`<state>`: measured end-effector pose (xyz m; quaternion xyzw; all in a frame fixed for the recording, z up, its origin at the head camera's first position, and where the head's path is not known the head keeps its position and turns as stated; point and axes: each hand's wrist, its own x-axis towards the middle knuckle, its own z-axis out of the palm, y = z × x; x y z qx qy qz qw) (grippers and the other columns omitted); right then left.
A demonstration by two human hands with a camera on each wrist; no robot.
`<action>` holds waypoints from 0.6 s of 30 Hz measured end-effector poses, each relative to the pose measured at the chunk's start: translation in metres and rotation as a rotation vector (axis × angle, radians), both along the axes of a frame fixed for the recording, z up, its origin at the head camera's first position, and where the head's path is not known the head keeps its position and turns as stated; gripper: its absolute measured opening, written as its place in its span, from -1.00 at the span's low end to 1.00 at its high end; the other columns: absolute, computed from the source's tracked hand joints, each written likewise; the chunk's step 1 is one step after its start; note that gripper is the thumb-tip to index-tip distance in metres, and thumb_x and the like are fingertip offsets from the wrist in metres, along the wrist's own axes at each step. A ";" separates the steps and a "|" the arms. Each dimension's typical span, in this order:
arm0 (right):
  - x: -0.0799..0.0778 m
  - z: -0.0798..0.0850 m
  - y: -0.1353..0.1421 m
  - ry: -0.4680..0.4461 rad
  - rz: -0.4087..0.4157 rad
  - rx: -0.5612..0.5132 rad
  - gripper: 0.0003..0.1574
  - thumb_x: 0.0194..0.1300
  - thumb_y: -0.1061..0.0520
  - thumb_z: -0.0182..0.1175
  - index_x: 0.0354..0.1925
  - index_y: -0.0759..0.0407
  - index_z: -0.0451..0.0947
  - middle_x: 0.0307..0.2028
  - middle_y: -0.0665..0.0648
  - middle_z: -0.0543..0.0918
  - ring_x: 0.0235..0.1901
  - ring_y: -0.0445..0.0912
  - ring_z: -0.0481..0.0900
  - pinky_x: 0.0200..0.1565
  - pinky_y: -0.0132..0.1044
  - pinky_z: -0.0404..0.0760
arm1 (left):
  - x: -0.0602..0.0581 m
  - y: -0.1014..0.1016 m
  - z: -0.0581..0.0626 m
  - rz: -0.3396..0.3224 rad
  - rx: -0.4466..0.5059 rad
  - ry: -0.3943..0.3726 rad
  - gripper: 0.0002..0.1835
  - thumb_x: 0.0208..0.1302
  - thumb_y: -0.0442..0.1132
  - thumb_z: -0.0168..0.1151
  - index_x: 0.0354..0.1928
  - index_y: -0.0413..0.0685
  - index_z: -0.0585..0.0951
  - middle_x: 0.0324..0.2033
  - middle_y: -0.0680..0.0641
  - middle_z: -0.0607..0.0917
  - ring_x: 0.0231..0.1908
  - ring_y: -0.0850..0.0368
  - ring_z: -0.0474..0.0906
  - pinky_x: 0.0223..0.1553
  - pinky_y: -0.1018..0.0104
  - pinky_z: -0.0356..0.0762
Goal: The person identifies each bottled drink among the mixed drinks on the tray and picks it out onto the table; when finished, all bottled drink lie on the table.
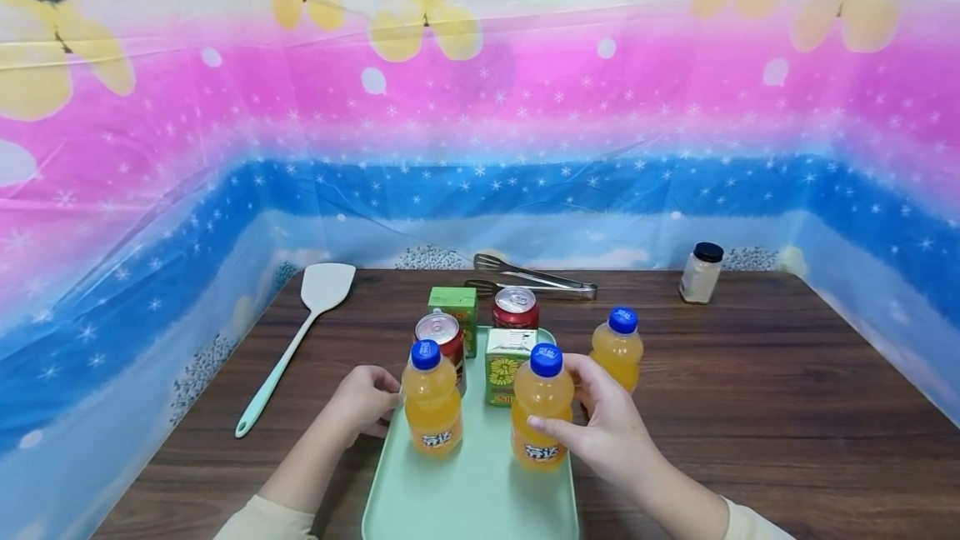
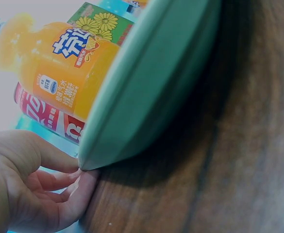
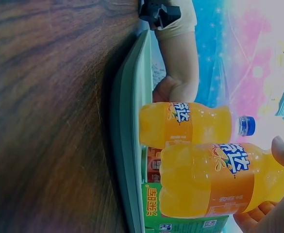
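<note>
My right hand point(image 1: 611, 423) grips an orange soda bottle point(image 1: 542, 407) with a blue cap, upright over the right side of the pale green tray point(image 1: 465, 511). The right wrist view shows this bottle's base a little apart from the tray's rim. At the tray's left edge, my left hand point(image 1: 363, 398) pinches the rim between thumb and fingers. A second orange soda bottle point(image 1: 433, 407) stands on the tray near that hand. Behind the bottles are two red soda cans point(image 1: 450, 344) and two green drink cartons point(image 1: 501, 373), partly hidden.
To the right of the tray, a third orange soda bottle point(image 1: 618, 352) stands on the dark wood table point(image 1: 750, 423). A white spatula point(image 1: 315, 307) lies at left, metal tongs point(image 1: 540, 277) behind the tray, and a black-lidded jar point(image 1: 702, 275) stands at back right. Printed cloth point(image 1: 525, 182) surrounds the table.
</note>
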<state>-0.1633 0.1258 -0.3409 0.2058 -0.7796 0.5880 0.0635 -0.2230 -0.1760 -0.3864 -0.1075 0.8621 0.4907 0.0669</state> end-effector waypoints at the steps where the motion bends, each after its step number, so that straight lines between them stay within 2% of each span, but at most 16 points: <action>1: 0.000 0.000 0.000 -0.001 0.000 -0.001 -0.32 -0.04 0.25 0.44 0.07 0.08 0.41 -0.04 0.01 0.58 0.00 -0.13 0.53 0.08 -0.08 0.49 | 0.000 0.000 0.000 0.000 0.000 0.000 -0.91 0.21 -0.43 0.17 -0.25 -0.32 0.52 -0.36 -0.20 0.53 -0.42 -0.01 0.55 -0.47 0.12 0.65; 8: 0.001 0.000 0.002 -0.020 -0.007 -0.007 -0.33 -0.02 0.26 0.43 0.07 0.07 0.40 -0.04 0.03 0.58 0.01 -0.09 0.53 0.08 -0.02 0.48 | -0.001 0.000 -0.001 -0.002 -0.013 -0.003 -0.91 0.20 -0.42 0.19 -0.26 -0.31 0.53 -0.36 -0.19 0.54 -0.42 -0.01 0.55 -0.48 0.14 0.65; 18: 0.002 -0.001 0.004 0.010 0.000 -0.014 -0.34 0.01 0.25 0.42 0.08 0.08 0.39 -0.02 0.03 0.58 0.00 -0.12 0.54 0.08 -0.12 0.50 | -0.001 0.000 -0.001 -0.005 -0.012 0.000 -0.91 0.21 -0.42 0.18 -0.26 -0.32 0.53 -0.36 -0.19 0.54 -0.41 -0.01 0.55 -0.47 0.14 0.65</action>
